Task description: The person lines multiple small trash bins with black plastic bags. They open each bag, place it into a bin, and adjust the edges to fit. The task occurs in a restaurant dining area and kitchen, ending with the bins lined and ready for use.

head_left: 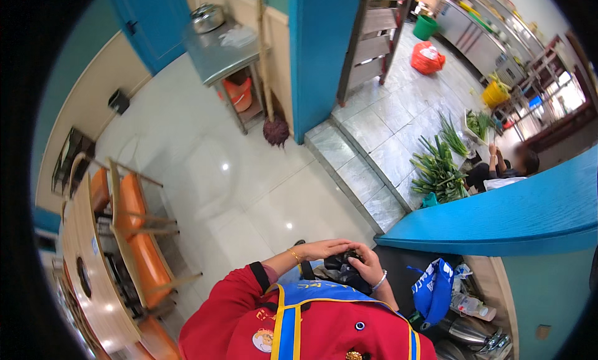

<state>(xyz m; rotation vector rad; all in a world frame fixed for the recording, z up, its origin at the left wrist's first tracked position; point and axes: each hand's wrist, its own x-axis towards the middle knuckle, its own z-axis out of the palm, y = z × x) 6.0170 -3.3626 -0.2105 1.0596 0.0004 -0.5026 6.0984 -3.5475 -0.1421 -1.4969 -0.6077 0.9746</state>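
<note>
In front of the blue apron with yellow trim (289, 332), worn over a red top, my two hands meet near the waist. My left hand (327, 248) lies flat with its fingers stretched over a dark, glossy bundle (343, 266), seemingly black plastic. On the other side of that bundle, my right hand (366, 264) curls its fingers around it. A gold bracelet is on one wrist and a silver bangle on the other. The bundle's lower part is partly hidden by the apron.
A tiled step (355, 173) leads up to a kitchen floor with leeks (439, 170) and a seated person (509, 166). A mop (275, 131) leans beside a metal table (224, 63). Orange chairs (145, 257) line a wooden table (88, 266). A blue bag (432, 294) lies near plastic bottles (472, 306).
</note>
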